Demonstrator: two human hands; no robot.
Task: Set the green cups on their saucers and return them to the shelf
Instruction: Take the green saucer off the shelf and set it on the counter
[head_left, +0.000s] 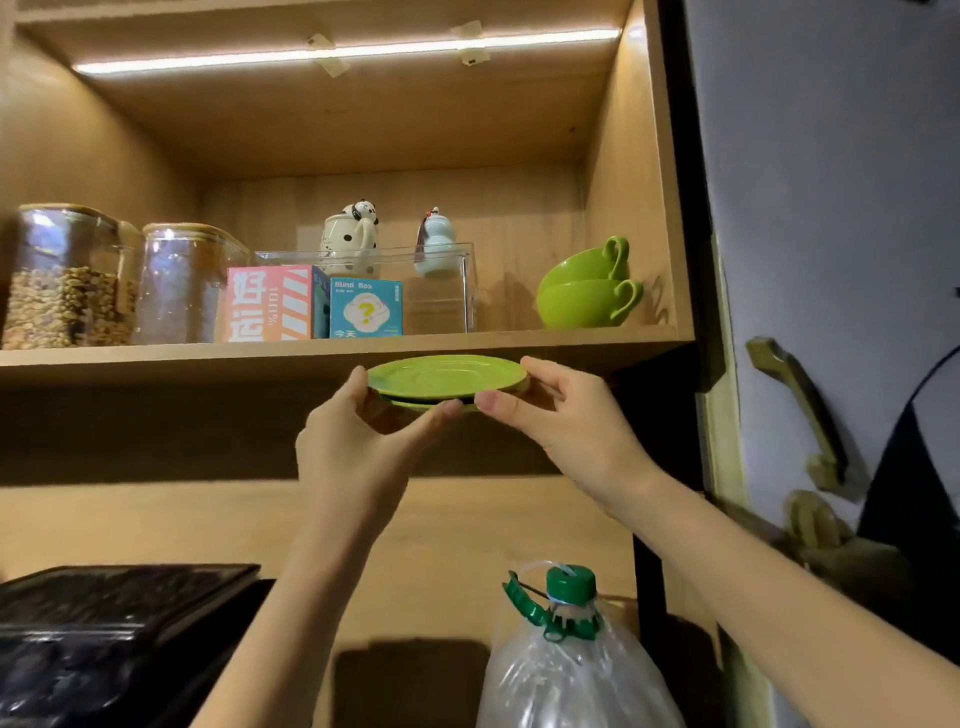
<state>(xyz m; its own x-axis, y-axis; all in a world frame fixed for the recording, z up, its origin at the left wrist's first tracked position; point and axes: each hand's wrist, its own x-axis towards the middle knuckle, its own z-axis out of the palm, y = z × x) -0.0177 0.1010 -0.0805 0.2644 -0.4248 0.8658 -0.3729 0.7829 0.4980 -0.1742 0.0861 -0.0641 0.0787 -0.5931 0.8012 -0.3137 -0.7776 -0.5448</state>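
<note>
Two green saucers (445, 375) lie stacked, held level just below the front edge of the wooden shelf (571, 340). My left hand (358, 441) grips the stack's left rim, thumb on the near edge. My right hand (566, 415) grips the right rim. On the shelf's right end, two green cups (587, 291) are nested together, tilted on their sides with handles pointing right.
A clear plastic bin (441, 291) with two small figurines, two colourful boxes (311, 306) and two glass jars (104, 280) fill the shelf's left and middle. Below stand a plastic-wrapped bottle with a green cap (569, 623) and a black appliance (104, 639). An open cabinet door (717, 415) is at right.
</note>
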